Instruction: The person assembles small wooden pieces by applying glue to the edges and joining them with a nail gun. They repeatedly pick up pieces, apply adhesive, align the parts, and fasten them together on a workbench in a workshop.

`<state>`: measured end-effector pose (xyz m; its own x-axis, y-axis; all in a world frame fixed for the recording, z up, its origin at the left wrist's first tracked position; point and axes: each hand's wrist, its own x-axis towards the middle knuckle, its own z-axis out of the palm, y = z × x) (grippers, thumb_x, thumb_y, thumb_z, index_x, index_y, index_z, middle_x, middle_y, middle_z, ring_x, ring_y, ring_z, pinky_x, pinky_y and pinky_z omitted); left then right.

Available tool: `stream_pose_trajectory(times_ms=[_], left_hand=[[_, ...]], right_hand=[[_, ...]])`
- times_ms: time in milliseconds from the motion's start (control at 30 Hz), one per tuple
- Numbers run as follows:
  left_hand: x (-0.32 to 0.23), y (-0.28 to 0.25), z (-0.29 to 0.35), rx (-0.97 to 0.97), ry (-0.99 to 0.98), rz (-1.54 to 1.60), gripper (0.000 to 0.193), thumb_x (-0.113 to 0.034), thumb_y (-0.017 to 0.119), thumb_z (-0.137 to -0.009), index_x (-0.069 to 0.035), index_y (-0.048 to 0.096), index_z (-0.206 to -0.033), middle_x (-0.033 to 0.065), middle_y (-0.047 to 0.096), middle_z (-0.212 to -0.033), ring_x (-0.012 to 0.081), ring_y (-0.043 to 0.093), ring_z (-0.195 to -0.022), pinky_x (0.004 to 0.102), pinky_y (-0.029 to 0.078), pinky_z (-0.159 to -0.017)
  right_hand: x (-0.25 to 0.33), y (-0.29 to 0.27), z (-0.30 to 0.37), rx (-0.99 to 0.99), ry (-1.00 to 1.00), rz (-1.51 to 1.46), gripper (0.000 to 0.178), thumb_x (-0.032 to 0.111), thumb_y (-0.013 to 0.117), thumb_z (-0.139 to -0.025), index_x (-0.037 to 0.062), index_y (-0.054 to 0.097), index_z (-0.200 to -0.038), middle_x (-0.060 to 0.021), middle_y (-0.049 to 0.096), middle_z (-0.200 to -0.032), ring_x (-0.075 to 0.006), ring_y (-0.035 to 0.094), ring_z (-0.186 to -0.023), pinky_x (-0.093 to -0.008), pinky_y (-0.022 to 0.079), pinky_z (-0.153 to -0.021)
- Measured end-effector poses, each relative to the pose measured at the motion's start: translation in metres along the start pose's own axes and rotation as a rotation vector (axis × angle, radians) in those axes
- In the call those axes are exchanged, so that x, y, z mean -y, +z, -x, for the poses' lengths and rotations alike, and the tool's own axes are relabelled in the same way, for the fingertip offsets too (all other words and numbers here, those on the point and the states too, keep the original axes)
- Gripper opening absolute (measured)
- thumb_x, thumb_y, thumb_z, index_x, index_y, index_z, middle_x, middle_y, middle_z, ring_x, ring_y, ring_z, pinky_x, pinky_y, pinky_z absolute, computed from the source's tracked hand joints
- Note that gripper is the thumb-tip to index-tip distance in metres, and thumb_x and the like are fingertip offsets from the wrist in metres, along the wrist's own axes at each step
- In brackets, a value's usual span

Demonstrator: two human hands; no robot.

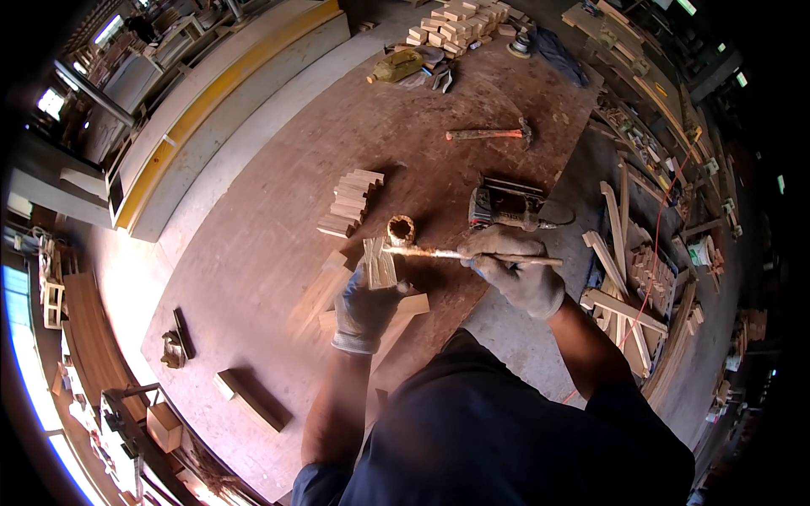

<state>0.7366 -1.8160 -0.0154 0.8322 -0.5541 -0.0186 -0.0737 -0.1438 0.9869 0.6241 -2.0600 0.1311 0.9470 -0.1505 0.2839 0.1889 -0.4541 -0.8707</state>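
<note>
My left hand (367, 316), in a pale work glove, is closed around a small notched wooden block (380, 263) and holds it up over the table. In my gloved right hand (513, 270) is a thin stick brush (439, 253), gripped along its shaft. Its pale, coated tip reaches across to the top of the block. Just beyond the block stands a small round pot (401, 226) with a crusted brown rim. Beneath and beside my left hand lie several wooden pieces (409, 310). A row of notched blocks (350, 204) sits beyond them to the left.
A nail gun (506, 207) with a hose lies beyond my right hand. Farther back on the brown table (278, 211) are a hammer (489, 133), a yellowish bottle (396, 67) and stacked blocks (456, 25). A wooden piece (251, 400) lies near left; wood scraps (624, 312) lie to the right.
</note>
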Motion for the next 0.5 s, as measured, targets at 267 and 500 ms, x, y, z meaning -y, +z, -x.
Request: stream_pose_trajectory(times_ms=[267, 500], left_hand=[[0.008, 0.006, -0.004, -0.176, -0.005, 0.131, 0.049, -0.016, 0.085, -0.084, -0.01, 0.067, -0.129, 0.0033, 0.078, -0.106, 0.0162, 0.076, -0.096, 0.0314, 0.061, -0.081], [-0.008, 0.013, -0.006, -0.227, 0.046, -0.002, 0.048, -0.022, 0.087, -0.084, -0.013, 0.069, -0.128, 0.0027, 0.079, -0.109, 0.0181, 0.077, -0.094, 0.0317, 0.061, -0.078]], right_hand=[[0.005, -0.002, 0.003, 0.061, 0.011, -0.088, 0.013, -0.006, 0.064, -0.093, -0.0057, 0.071, -0.104, -0.0161, 0.074, -0.1, -0.0227, 0.073, -0.092, -0.0342, 0.059, -0.081], [0.0, 0.008, 0.001, 0.092, -0.115, -0.041, 0.01, 0.0, 0.068, -0.094, -0.0025, 0.073, -0.103, -0.0122, 0.075, -0.098, -0.0205, 0.073, -0.091, -0.0335, 0.059, -0.078]])
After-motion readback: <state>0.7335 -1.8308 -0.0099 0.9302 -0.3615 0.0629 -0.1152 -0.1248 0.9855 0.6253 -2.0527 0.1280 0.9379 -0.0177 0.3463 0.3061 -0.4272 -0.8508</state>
